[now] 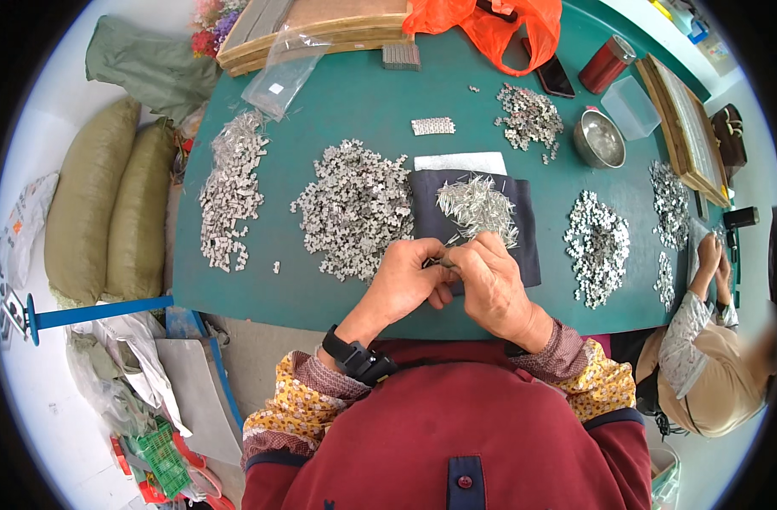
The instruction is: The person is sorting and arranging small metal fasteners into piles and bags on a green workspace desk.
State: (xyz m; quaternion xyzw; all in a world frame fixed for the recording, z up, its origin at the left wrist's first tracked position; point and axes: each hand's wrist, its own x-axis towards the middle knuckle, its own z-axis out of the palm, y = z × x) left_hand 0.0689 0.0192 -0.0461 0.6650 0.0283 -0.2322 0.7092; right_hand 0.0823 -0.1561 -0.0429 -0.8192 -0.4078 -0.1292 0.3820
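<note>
My left hand (411, 274) and my right hand (496, 285) meet over the near edge of the green table, fingers pinched together. Between the fingertips sits a small dark piece, mostly covered, whose kind I cannot make out. Just beyond my hands, a heap of thin silvery metal pins (477, 206) lies on a dark folded cloth (524, 229). To the left of the cloth spreads a large pile of small grey metal pieces (354, 204), close to my left hand. A white folded cloth (460, 162) shows at the dark cloth's far side.
More metal pieces lie in piles at left (234, 191) and right (596, 246). Farther back are a small assembled strip (432, 126), a metal bowl (599, 138), a red can (607, 65), a phone (556, 75) and an orange bag (490, 30). A co-worker (711, 365) sits at the right.
</note>
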